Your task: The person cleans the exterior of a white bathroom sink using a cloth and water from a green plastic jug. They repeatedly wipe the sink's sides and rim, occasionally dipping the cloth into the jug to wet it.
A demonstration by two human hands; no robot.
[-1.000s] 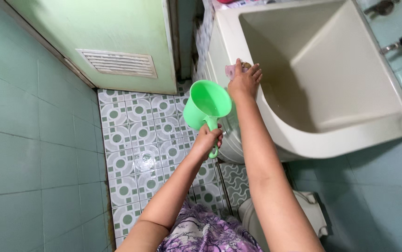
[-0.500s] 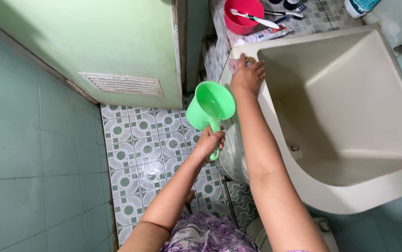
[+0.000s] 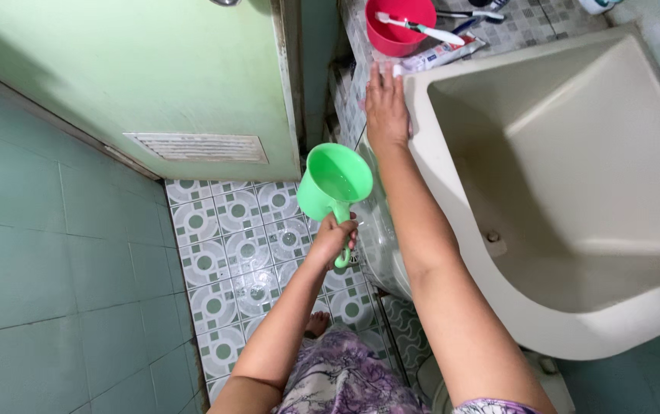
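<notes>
Green dipper [image 3: 335, 182], handle in left hand [image 3: 333, 236] grip, beside sink [image 3: 452, 192].

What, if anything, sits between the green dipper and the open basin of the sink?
Only the person's own right forearm, which crosses beside the green dipper toward the sink rim, where the right hand lies flat. The left hand grips the dipper's handle. Nothing else visible blocks the way.

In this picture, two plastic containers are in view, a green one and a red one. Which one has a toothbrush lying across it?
The red bowl on the tiled counter: a toothbrush lies across its rim. The green dipper, held by the left hand, contains no toothbrush.
</notes>
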